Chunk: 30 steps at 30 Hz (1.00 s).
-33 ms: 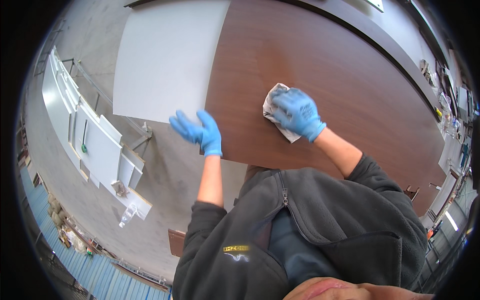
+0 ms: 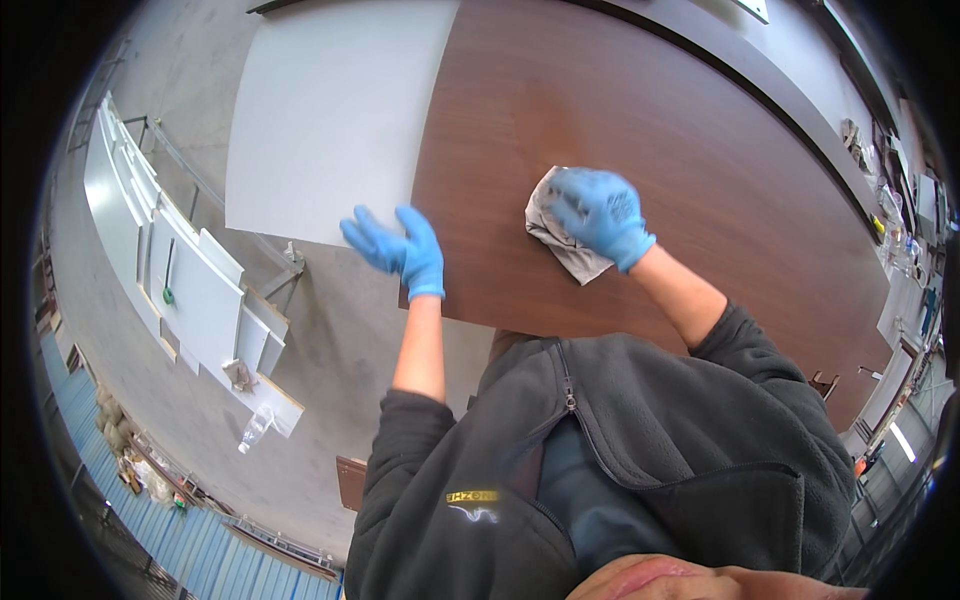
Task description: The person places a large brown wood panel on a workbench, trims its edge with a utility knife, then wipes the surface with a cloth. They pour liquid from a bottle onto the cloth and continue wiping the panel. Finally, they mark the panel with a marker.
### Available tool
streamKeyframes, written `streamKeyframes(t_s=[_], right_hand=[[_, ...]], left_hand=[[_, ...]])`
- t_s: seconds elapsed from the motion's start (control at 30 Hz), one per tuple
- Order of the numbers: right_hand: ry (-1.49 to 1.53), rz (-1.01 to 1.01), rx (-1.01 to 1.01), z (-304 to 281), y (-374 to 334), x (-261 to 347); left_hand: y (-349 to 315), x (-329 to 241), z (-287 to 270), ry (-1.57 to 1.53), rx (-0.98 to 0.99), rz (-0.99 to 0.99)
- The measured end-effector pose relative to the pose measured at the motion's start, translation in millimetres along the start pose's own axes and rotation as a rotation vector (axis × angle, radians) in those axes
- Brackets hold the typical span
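My right hand (image 2: pixel 598 215), in a light blue glove, is closed over a whitish cloth (image 2: pixel 560 238) on a brown wood-grain panel (image 2: pixel 720 210). Part of the cloth lies under the hand, and its lower edge spreads flat on the panel. The fingers are a little smeared by motion. My left hand (image 2: pixel 402 253), gloved in the same blue, is open with its fingers spread and holds nothing. It is at the panel's near left corner, beside the lower edge of a pale grey-white panel (image 2: pixel 325 130). Whether it touches either panel, I cannot tell.
To the left, pale boards (image 2: pixel 195 290) lie overlapping on a metal frame (image 2: pixel 195 170). A clear plastic bottle (image 2: pixel 257 428) and a crumpled rag (image 2: pixel 238 376) are at their near end. A dark rail (image 2: pixel 745 90) runs along the brown panel's far side. Assorted items crowd the far right.
My left hand has shifted slightly away from me. My right hand has turned a little, and more of the cloth shows flat beneath it.
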State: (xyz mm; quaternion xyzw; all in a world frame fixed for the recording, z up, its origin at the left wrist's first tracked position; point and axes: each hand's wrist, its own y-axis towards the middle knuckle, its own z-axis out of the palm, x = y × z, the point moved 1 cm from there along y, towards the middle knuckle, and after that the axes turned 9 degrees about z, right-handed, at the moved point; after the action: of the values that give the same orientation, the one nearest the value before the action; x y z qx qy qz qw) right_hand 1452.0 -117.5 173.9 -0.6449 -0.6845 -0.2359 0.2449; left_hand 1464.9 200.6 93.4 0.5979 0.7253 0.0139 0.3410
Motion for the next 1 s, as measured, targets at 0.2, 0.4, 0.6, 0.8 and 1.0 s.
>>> streamKeyframes(t_s=[0.2,0.4,0.6,0.8,1.0], right_hand=[[-0.256,0.472,0.239,10.1,95.8,-35.6],[-0.6,0.102,0.306,53.7,118.6,-59.8],[-0.412,0.341,0.259,43.8,114.9,-48.6],[0.004,0.934,0.467,16.8,125.3,-14.7],[-0.016,0.948,0.451,15.2,125.9,-7.7]], left_hand=[[19.0,-20.9,27.0,0.267,0.097,0.096],[20.9,-24.1,23.6,0.286,0.111,0.155],[21.6,-25.7,22.8,0.254,0.164,0.118],[20.8,-24.8,22.6,0.239,0.16,0.108],[21.2,-25.2,23.8,0.31,0.104,0.161]])
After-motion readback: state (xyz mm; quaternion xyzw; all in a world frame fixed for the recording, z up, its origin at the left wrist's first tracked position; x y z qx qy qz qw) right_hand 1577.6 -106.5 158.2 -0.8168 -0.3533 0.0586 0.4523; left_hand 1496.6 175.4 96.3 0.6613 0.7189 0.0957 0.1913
